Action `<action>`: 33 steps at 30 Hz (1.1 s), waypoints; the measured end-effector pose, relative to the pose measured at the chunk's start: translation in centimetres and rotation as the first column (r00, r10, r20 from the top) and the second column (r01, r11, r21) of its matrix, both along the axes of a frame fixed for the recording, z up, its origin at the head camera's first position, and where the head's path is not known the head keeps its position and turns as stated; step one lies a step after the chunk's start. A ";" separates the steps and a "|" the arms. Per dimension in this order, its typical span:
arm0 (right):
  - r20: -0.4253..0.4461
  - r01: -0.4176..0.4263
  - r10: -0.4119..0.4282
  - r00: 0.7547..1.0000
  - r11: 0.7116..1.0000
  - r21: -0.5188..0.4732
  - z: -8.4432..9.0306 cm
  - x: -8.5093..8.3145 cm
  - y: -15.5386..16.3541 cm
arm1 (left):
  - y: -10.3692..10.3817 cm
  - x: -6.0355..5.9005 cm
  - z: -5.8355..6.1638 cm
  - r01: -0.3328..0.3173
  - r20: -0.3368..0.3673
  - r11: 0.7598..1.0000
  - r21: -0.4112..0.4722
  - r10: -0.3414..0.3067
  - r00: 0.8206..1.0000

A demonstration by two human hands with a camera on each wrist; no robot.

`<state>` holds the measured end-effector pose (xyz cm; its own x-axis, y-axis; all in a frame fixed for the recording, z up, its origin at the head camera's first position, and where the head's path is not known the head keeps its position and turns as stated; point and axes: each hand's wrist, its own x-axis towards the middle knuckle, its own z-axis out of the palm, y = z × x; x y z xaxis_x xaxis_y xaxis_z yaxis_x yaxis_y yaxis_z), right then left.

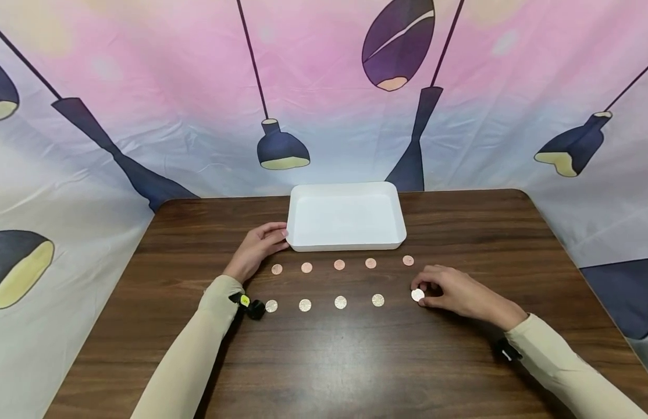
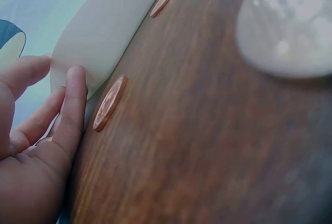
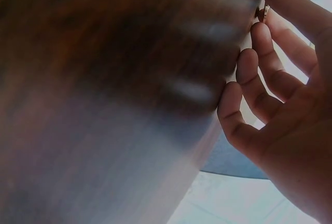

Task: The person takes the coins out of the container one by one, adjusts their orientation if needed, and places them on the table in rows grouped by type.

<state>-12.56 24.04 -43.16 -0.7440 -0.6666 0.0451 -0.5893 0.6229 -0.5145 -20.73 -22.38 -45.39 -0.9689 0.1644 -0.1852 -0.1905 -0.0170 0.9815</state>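
Pinching a silver coin [image 1: 417, 295] at the three o'clock end of the near row, the right hand [image 1: 457, 294] grips its thin, hard, slippery edge, while the left hand's [image 1: 257, 247] relaxed fingers touch the white tray [image 1: 303, 241] at twelve o'clock.

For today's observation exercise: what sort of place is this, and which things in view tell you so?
Probably a staged recording setup, not a lived-in room: a printed lamp-pattern backdrop curtains off a wooden table holding only a white tray and two neat rows of coins.
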 end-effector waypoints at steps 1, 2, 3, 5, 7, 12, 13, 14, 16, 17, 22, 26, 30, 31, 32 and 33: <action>0.003 0.001 -0.001 1.000 1.000 0.001 0.0 0.0 0.0 | 0.0 0.0 0.0 0.000 0.000 1.000 0.000 0.000 1.000; 0.006 0.006 -0.006 1.000 1.000 0.003 0.0 0.0 0.0 | 0.1 0.0 0.0 0.000 0.000 1.000 -0.001 0.000 1.000; 0.014 0.008 -0.008 1.000 1.000 0.006 0.0 -0.1 0.0 | 0.1 0.0 0.1 -0.001 0.001 1.000 -0.002 0.001 1.000; 0.022 0.015 -0.015 1.000 1.000 0.010 0.0 -0.1 -0.1 | 0.1 0.0 0.2 -0.003 0.003 1.000 -0.006 0.003 1.000; 0.030 0.019 -0.019 0.999 1.000 0.016 0.1 -0.2 -0.1 | 0.1 0.0 0.2 -0.002 0.007 1.000 -0.011 0.002 1.000; 0.042 0.027 -0.028 0.999 0.999 0.019 0.0 -0.2 -0.1 | 0.0 -0.1 0.1 0.001 0.008 1.000 -0.016 -0.001 1.000; 0.040 0.029 -0.030 0.999 0.999 0.019 0.1 -0.2 -0.1 | 0.0 -0.1 0.1 0.001 0.006 1.000 -0.017 -0.001 1.000; 0.041 0.029 -0.029 0.999 0.999 0.016 0.1 -0.2 -0.1 | 0.0 -0.1 0.1 0.001 0.003 1.000 -0.016 -0.001 1.000; 0.041 0.032 -0.032 0.999 0.999 0.012 0.0 -0.1 -0.1 | 0.0 -0.1 0.1 0.000 0.002 1.000 -0.010 0.000 1.000; 0.044 0.033 -0.033 0.998 0.999 0.010 0.0 0.0 -0.1 | 0.0 0.0 0.0 0.001 0.002 1.000 -0.011 -0.001 1.000; 0.066 0.034 -0.034 0.997 0.999 0.001 -0.3 0.2 0.1 | 0.2 0.1 -0.1 0.013 0.007 1.000 -0.005 -0.013 1.000; 0.067 0.037 -0.036 0.997 0.999 -0.015 -0.3 0.1 0.1 | 0.3 0.1 0.0 0.009 -0.006 1.000 -0.003 -0.009 1.000; 0.056 0.053 -0.050 0.997 0.997 -0.050 -0.2 -0.1 -0.2 | 0.1 0.1 0.2 0.006 -0.013 1.000 -0.005 -0.006 1.000; 0.051 0.065 -0.062 0.997 0.996 -0.065 -0.1 -0.2 -0.3 | 0.1 0.1 0.2 0.006 -0.012 1.000 -0.005 -0.006 1.000; 0.042 0.084 -0.080 0.996 0.993 -0.082 -0.1 -0.2 -0.4 | 0.0 0.1 0.1 0.009 -0.010 1.000 -0.007 -0.009 1.000; 0.033 0.107 -0.105 0.994 0.989 -0.102 0.0 -0.3 -0.6 | 0.0 0.0 0.1 0.010 -0.009 1.000 -0.007 -0.010 1.000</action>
<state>-12.84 23.49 -43.19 -0.8121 -0.5767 0.0887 -0.5078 0.6236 -0.5944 -20.71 -22.39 -45.27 -0.9688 0.1725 -0.1779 -0.1821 -0.0087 0.9832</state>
